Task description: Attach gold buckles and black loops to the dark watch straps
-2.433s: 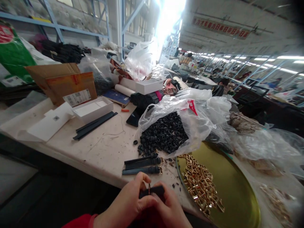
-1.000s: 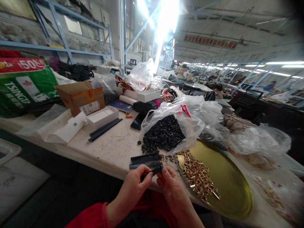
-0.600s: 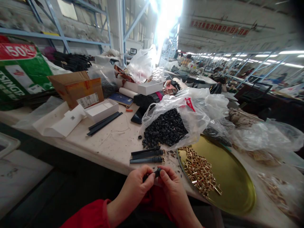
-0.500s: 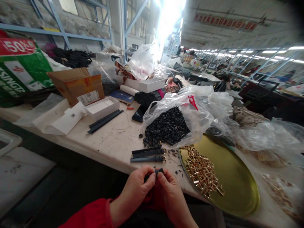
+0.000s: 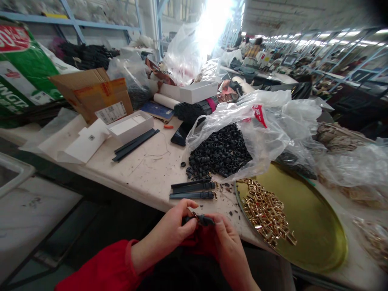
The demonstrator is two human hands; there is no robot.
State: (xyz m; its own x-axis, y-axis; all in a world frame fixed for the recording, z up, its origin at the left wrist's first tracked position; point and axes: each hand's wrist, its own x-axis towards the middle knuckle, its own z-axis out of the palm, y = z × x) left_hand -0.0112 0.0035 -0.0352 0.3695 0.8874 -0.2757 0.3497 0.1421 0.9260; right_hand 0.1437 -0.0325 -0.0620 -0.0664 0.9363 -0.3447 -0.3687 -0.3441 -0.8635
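Just in front of the table edge, a dark strap [image 5: 206, 220] is stretched between my two hands, with a small gold glint near its middle. My left hand [image 5: 172, 228] pinches one part of it between thumb and fingers. On the other side, my right hand [image 5: 228, 238] is closed on its end. Fingers hide much of the strap. Beyond my hands lie several finished-looking dark straps [image 5: 192, 195] with gold buckles. Behind these, a clear plastic bag [image 5: 266, 141] spills a heap of small black loops [image 5: 220, 151].
At right a round gold tray [image 5: 315, 226] carries a pile of gold buckles [image 5: 266, 214]. Two flat black strips [image 5: 136, 145], a white box [image 5: 131, 127], a cardboard box [image 5: 103, 99] and a phone [image 5: 180, 133] lie at left and centre. Small black scraps dot the table [image 5: 145, 178].
My hands have moved slightly apart, so more of the strap shows between them, with a gold glint. The camera view has tilted down and turned slightly left.
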